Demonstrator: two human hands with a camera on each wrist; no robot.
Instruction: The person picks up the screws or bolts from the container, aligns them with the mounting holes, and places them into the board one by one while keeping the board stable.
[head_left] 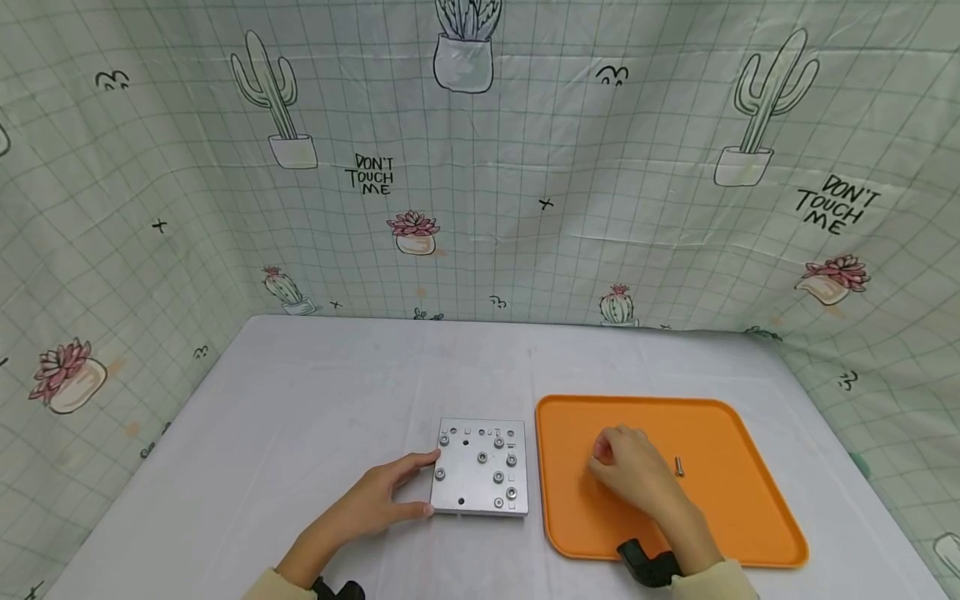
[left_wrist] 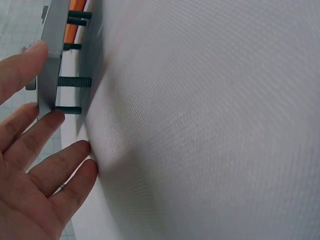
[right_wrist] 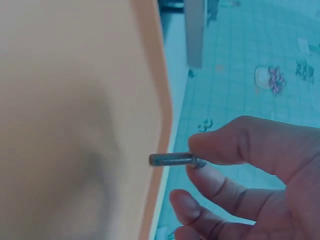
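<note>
Two hands low in the head view. Left hand (head_left: 378, 498) lies flat on the white surface (head_left: 300, 417), fingers (left_wrist: 27, 60) straight and spread, tips touching the left edge of one square metal plate (head_left: 481, 467) at lower centre. Right hand (head_left: 633, 471) hovers over one orange tray (head_left: 738, 500), lower right; fingers curled, thumb and forefinger pinching one small bolt (right_wrist: 172, 160) by its head, as the right wrist view shows.

Counts: one plate, about nine bolts seated in its top face, a few holes open. Left wrist view shows at least four threaded shanks (left_wrist: 75, 81) poking out under the plate, holding it off the surface. One loose bolt (head_left: 679, 467) lies on the tray, just right of the right hand.

Around: plate and tray sit side by side, narrow gap between. Cactus-print cloth (head_left: 480, 167) hangs behind and on both sides. Cream sleeves and black wrist mounts at the bottom edge. Right hand hides part of the tray floor.
</note>
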